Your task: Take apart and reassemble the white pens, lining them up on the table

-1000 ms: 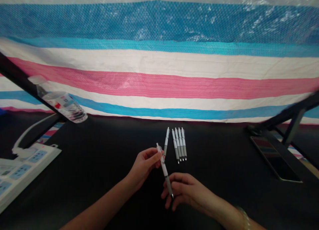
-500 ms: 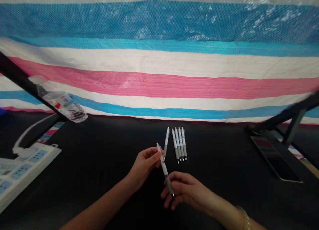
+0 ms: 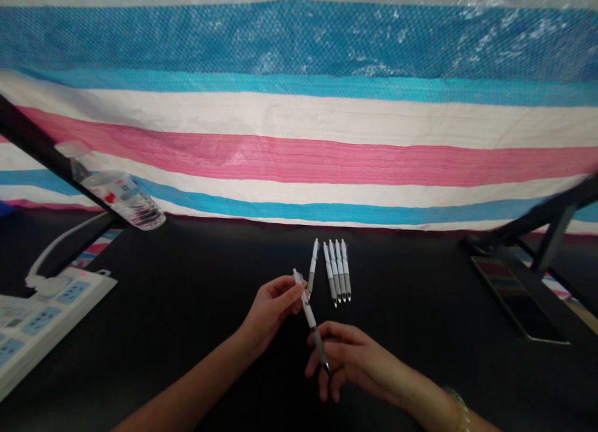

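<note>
Left hand: my left hand (image 3: 271,310) pinches a white click pen (image 3: 309,313).
Right hand: my right hand (image 3: 350,357) is loose by the tip; grip unclear.
Pen: light, stiff; hold the grey grip. It is above the desk (image 3: 187,295), near a row of pens (image 3: 337,271).

Your head-worn camera looks forward and down at your left hand (image 3: 271,313) and right hand (image 3: 350,360) from close behind them, across the black tabletop (image 3: 187,276) to its far edge and the striped tarp (image 3: 299,164) hanging beyond.
</note>
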A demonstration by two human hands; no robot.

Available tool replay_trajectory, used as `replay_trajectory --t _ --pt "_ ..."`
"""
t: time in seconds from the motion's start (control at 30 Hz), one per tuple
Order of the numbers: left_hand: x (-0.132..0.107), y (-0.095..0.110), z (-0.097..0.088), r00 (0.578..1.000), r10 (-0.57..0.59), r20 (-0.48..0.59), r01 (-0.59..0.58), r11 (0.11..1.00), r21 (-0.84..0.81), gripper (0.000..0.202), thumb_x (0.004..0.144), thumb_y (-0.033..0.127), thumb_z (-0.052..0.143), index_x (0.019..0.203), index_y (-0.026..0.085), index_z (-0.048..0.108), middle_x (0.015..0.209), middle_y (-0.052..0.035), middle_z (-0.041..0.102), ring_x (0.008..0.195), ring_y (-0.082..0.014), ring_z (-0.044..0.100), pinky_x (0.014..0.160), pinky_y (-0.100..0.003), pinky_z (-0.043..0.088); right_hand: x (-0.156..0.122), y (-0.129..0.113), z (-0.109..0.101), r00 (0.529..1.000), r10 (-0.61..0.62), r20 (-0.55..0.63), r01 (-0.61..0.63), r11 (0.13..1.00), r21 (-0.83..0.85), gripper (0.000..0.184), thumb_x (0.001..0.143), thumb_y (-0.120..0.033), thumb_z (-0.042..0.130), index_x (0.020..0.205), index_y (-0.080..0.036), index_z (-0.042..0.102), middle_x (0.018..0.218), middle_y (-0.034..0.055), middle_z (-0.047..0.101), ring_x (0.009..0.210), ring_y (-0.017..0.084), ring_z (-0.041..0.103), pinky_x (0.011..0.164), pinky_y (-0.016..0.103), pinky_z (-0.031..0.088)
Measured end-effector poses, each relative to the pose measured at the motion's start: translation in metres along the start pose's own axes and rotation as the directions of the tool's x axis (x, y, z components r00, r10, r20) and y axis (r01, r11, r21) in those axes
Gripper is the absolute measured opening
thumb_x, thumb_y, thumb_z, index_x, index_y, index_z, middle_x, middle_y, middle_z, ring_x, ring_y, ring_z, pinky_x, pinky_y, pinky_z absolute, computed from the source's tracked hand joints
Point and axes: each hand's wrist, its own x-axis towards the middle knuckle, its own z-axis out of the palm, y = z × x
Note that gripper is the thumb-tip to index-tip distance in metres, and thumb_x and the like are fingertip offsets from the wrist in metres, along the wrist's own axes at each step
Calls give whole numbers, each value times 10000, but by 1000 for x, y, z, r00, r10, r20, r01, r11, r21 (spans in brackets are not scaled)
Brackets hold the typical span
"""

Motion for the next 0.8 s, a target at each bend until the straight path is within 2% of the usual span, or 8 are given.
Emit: replay_trajectory --t 0.07,0.17,0.3,0.37,0.5,0.57,0.63,0.8 --pt "0 0 0 1000 1 1 -1 1000 4 306 669 366 901 834 132 794 732 -43 700 554 -61 503 535 -186 392 0 0 0 999 30 11 -30 999 -23 393 841 -459 717 984 -125 566 857 104 723 621 161 704 514 216 487" --pt "-1 0 1 1000 -1 -2 1 1000 13 315 660 375 904 823 131 788 719 -39 693 548 -63 500 530 -193 392 0 1 0 999 42 -9 -42 997 -70 382 796 -441 758 881 -162 510 746 58 714 539 144 679 447 185 452" --pt "-2 0 2 1000 6 -11 -6 1000 18 336 652 380 907 831 125 782 717 -39 689 547 -68 505 528 -200 396 0 1 -2 997 60 -54 -66 989 -134 404 768 -423 770 838 -205 436 600 -14 680 337 60 499 327 128 286" --pt "-1 0 2 1000 11 -11 -10 1000 13 335 656 380 905 834 124 781 719 -38 690 546 -66 507 527 -198 394 0 -1 -2 996 67 -61 -75 987 -139 422 750 -421 785 845 -208 434 595 -16 683 311 44 455 312 126 237" --pt "0 -2 0 1000 10 -9 -11 1000 -26 322 667 372 901 837 128 779 719 -33 692 546 -60 508 528 -187 394 -2 -7 1 996 90 -14 -91 993 -71 464 811 -552 698 976 -153 529 746 78 743 385 83 566 321 150 256" --pt "0 -2 -1 1000 7 -13 -7 1000 -30 322 668 372 901 837 128 779 721 -34 695 549 -59 510 530 -183 397 -2 -8 2 995 103 10 -102 992 -71 504 838 -591 660 995 -121 569 773 94 742 404 86 584 330 160 266" --pt "0 -2 0 1000 1 -20 -2 1000 -23 333 655 378 908 830 126 777 719 -36 697 550 -59 513 528 -182 399 -1 -6 1 994 110 6 -108 990 -92 479 819 -569 701 940 -123 571 752 81 735 398 80 577 338 161 262" --pt "2 0 0 999 -16 -45 13 998 -58 363 623 388 925 825 126 775 717 -29 695 549 -54 523 530 -172 426 1 0 -3 994 105 -36 -109 987 -115 449 733 -474 789 837 -201 448 607 13 706 331 79 533 322 138 233"
